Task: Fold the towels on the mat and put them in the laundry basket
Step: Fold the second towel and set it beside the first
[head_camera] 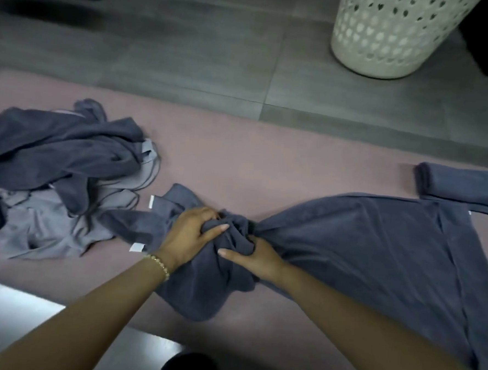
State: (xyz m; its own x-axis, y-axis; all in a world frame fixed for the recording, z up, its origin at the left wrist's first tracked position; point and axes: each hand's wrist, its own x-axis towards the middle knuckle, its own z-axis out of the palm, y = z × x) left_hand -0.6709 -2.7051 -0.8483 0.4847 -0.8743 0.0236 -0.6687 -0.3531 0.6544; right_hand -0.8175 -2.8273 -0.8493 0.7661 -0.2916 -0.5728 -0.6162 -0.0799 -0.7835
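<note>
Slate-blue terry is bunched in my grip; my left hand (pixel 188 235) clutches the gathered folds, my right hand (pixel 258 260) grips them just beside it; the towel (pixel 376 250) lies on the mat (pixel 267 157), on the near side of the laundry basket (pixel 389 36), long axis crosswise, most of it fanned out past my right hand; that hand is nearer the basket, so I judge it should draw the cloth flat.

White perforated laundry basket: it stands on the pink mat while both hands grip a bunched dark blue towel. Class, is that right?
No. The head view shows the white perforated laundry basket standing on the grey tiled floor beyond the pink mat, not on it. The left hand and right hand do grip the bunched dark blue towel.
</note>
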